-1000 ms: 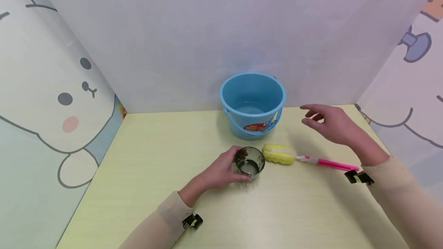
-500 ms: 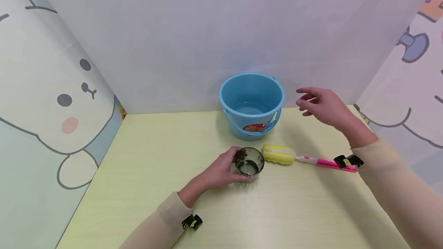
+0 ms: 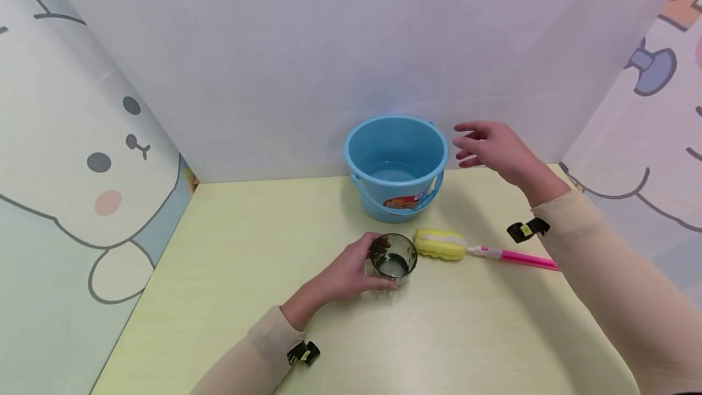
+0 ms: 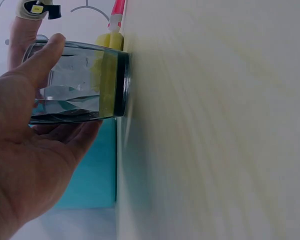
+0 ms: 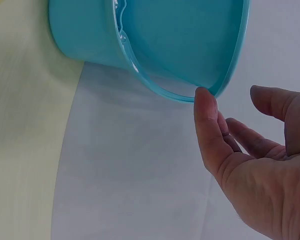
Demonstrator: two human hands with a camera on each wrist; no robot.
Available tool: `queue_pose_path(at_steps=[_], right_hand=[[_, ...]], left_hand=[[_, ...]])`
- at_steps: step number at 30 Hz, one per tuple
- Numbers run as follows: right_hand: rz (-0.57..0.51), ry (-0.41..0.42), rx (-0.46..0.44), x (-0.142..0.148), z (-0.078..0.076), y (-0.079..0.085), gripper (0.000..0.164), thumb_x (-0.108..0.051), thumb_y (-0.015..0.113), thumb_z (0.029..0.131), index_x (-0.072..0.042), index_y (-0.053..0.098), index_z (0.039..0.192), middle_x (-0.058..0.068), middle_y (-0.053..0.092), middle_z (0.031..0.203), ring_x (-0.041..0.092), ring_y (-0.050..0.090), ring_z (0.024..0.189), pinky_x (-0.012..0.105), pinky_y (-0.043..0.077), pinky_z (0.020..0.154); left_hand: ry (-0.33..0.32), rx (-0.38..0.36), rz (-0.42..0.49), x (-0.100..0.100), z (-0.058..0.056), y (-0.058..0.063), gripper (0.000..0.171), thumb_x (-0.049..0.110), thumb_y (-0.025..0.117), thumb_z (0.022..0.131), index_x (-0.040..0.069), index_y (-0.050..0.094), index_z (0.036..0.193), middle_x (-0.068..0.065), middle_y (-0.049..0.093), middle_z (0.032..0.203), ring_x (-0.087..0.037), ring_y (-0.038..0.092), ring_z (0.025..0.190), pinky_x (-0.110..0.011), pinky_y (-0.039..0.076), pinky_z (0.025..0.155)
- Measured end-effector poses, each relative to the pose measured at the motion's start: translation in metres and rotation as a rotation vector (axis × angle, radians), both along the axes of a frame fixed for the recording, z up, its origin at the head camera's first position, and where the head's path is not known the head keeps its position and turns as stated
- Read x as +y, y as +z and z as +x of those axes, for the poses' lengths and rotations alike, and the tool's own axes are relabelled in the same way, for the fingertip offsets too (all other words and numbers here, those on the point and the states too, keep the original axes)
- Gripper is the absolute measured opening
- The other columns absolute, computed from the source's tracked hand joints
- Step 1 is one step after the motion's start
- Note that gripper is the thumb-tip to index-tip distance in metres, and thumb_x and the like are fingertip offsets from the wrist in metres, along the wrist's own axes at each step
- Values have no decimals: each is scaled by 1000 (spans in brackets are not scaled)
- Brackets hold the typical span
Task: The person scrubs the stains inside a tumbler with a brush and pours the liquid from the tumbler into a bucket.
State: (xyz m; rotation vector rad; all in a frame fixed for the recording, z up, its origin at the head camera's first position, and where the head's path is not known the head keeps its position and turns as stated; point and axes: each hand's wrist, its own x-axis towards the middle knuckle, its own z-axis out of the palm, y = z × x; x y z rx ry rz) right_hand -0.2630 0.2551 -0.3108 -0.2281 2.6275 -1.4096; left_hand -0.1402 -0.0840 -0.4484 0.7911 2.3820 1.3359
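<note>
In the head view my left hand (image 3: 347, 272) holds a dark, see-through glass (image 3: 403, 255) around its side, thumb at the front and fingers behind. The left wrist view shows the glass (image 4: 75, 80) upright, its thick base at the tabletop. My right hand (image 3: 501, 150) is raised beside a light blue bucket (image 3: 377, 197), fingers spread and gently bent with nothing between them. Seen from the right wrist, a fingertip overlaps the rim of the bucket (image 5: 85, 30). Right of the glass lies a brush with a yellow sponge head (image 3: 439, 244) and a pink handle (image 3: 523, 258).
The bucket's handle (image 3: 378, 203) hangs down over its front. A pale yellow table (image 3: 263, 224) lies under everything. Behind it rises a plain light wall (image 3: 263, 78), with cartoon-printed panels at left (image 3: 60, 139) and right (image 3: 631, 139).
My right hand has risen and moved left, from above the brush handle to beside the bucket's rim. My left hand and the glass have stayed put.
</note>
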Motion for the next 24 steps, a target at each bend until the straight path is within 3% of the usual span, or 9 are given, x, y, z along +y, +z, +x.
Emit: queue_pose_path(at_steps=[6,13,24], right_hand=[[-23,-5,-43,-9,-14,3,62,-33,60,111,-3,40,161,24,58,146,44,66,120,39,63,88],[-31,-10,-75,-18,-27,3,62,-31,60,111,-1,40,161,25,61,141,38,70,114,42,62,90],[5,-4,-83,-25,-39,3,53,-26,58,112,3,47,155,26,60,140,43,65,119,46,61,95]], left_hand=[[-3,1,8,0,0,0,89,31,95,82,12,42,152,-5,59,145,-20,58,131,-35,50,109],[-6,11,10,1,-1,-1,89,30,95,82,11,43,151,-4,59,144,-19,57,131,-36,50,109],[-1,27,-5,2,-3,-2,89,31,96,82,12,43,151,-3,59,144,-17,57,130,-36,50,109]])
